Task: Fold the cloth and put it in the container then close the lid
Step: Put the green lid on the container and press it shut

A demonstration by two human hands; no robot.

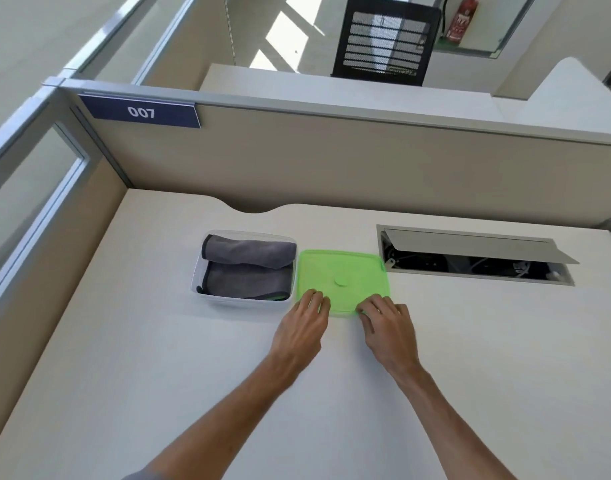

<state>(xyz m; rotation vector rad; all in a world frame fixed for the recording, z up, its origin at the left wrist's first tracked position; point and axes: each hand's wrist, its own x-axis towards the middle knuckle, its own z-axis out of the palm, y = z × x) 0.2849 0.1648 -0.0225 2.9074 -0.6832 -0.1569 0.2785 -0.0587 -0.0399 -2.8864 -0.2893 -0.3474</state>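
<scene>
We find the grey cloth (248, 268) folded and lying inside the clear container (207, 296), which sits open on the white desk (124, 358). The green lid (342, 271) lies flat on the desk just beside the container's right wall. Our left hand (302, 329) and right hand (387, 325) rest with curled fingertips on the lid's near edge; we cannot tell whether either has closed a hold on it. In our judgement the lid should be lifted level by that edge, carried left, squared over the rim, then pressed at the corners, with the cloth's upper roll kept below the rim. The desk is otherwise bare save an open cable hatch (477, 254). Beige partitions enclose it, one bearing a 007 plate (141, 111); a mesh chair (383, 39) stands beyond
</scene>
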